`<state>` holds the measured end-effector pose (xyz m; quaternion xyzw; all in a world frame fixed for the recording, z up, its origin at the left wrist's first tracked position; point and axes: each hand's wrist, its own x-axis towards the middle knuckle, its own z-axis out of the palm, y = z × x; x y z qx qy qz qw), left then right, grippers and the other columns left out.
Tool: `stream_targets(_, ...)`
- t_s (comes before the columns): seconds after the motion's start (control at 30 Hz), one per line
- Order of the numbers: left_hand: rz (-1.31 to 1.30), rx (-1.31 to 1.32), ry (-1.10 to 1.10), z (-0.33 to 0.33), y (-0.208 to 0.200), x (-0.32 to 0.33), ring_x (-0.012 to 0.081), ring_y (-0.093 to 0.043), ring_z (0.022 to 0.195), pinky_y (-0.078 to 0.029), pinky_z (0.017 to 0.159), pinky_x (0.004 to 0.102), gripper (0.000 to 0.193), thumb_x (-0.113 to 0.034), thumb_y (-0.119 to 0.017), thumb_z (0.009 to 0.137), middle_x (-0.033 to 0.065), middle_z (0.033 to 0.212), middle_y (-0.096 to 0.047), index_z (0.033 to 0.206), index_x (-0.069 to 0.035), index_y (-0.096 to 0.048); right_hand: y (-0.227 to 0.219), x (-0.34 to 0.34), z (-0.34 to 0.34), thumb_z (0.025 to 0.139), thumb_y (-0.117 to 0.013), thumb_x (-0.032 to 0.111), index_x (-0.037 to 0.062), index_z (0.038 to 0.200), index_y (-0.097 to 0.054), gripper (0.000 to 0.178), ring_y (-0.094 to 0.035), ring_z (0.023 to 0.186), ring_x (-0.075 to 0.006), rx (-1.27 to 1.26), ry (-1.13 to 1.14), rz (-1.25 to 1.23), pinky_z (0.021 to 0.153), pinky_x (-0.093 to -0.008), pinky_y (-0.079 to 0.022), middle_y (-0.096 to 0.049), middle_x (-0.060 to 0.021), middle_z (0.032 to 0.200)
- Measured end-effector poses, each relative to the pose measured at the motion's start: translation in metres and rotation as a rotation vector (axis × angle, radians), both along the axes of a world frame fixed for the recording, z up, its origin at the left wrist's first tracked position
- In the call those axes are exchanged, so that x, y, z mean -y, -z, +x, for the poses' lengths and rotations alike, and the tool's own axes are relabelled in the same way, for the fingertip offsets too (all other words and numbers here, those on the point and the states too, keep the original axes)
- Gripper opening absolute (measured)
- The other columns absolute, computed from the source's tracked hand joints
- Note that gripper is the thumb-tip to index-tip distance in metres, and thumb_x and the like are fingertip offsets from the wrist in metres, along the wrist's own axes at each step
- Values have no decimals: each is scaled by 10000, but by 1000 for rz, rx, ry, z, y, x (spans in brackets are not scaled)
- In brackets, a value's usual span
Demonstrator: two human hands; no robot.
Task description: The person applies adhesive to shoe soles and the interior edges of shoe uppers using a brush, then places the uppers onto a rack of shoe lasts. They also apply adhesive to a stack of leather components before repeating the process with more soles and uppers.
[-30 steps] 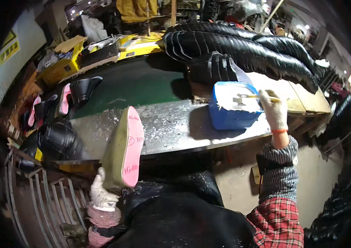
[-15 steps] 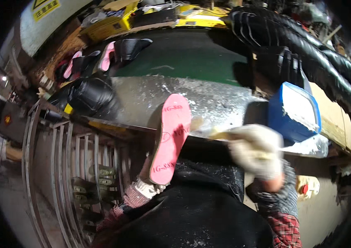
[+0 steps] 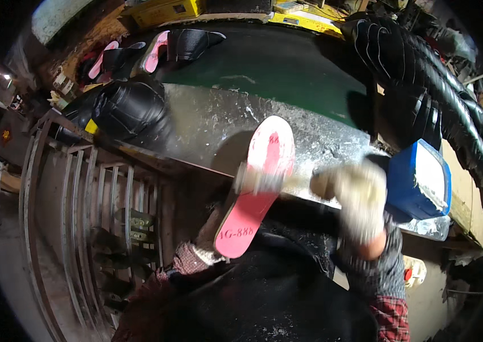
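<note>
A pink insole (image 3: 244, 219) with red print lies sole-shaped and tilted in front of me. My left hand (image 3: 209, 228) supports it from beneath; its fingers are mostly hidden behind it. White paste coats the insole's far half. My right hand (image 3: 360, 199), in a pale work glove and blurred by motion, grips a flat brush (image 3: 261, 181). The bristles lie across the middle of the insole, at the edge of the white coat. Right of that hand stands a blue container (image 3: 402, 181) with white paste inside and on its rim.
Beyond is a paste-spotted metal plate (image 3: 210, 114) on a green bench top (image 3: 287, 68). Black shoe uppers (image 3: 130, 108) lie at left, pink-soled ones (image 3: 153, 52) behind them. Stacked black uppers (image 3: 401, 62) line the right. A metal rack (image 3: 68, 228) stands at lower left.
My right hand has brought the brush left onto the insole, and white paste now covers its far half. In the picture, the insole's far end sits farther right and higher.
</note>
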<state>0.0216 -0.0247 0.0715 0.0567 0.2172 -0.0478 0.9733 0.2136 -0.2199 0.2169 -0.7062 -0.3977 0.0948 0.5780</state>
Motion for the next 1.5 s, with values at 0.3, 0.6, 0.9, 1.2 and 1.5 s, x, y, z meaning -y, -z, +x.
stream_targets(0.3, 248, 263, -10, 0, -30, 18, 276, -486, 1277, -420, 1066, 407, 567, -440, -301, 1030, 177, 1406, -458, 1448, -59, -354, -24, 14, -48, 865, -657, 187, 69, 933, -704, 145, -672, 660, -206, 321, -402, -122, 603, -301, -538, -695, -89, 777)
stream_targets(0.6, -99, 157, 0, -3, 5, 6, 286, -651, 1036, -619, 678, 338, 628, -534, -368, 985, 152, 1225, -605, 1364, -39, -448, 8, 50, -56, 901, -608, 23, -111, 1084, -592, 227, -690, 856, -199, -794, -197, -49, 716, -237, -595, -658, -203, 1016)
stream_targets(0.9, -78, 34, -78, -21, 5, -10, 286, -665, 987, -615, 652, 332, 625, -533, -376, 983, 149, 1208, -615, 1349, -34, -466, 43, 50, -12, 958, -575, 148, -63, 1173, -590, 302, -651, 873, -183, -730, -135, -42, 708, -260, -549, -668, -164, 999)
stream_targets(1.2, -49, -68, -140, -23, -1, -18, 286, -679, 938, -611, 626, 325, 622, -533, -383, 982, 146, 1192, -625, 1334, -30, -483, 17, 4, -5, 678, -732, -52, 83, 1042, -648, 397, -631, 726, -291, 639, -146, -263, 610, -367, -509, -620, -121, 872)
stream_targets(1.5, 437, -280, -62, 46, -66, -94, 103, -564, 439, -441, 379, 177, 510, -486, -454, 975, 76, 861, -704, 1271, -83, -559, 14, 23, -48, 700, -775, 68, 116, 1059, -687, 373, -654, 825, -282, 478, -130, -186, 692, -375, -543, -641, -97, 899)
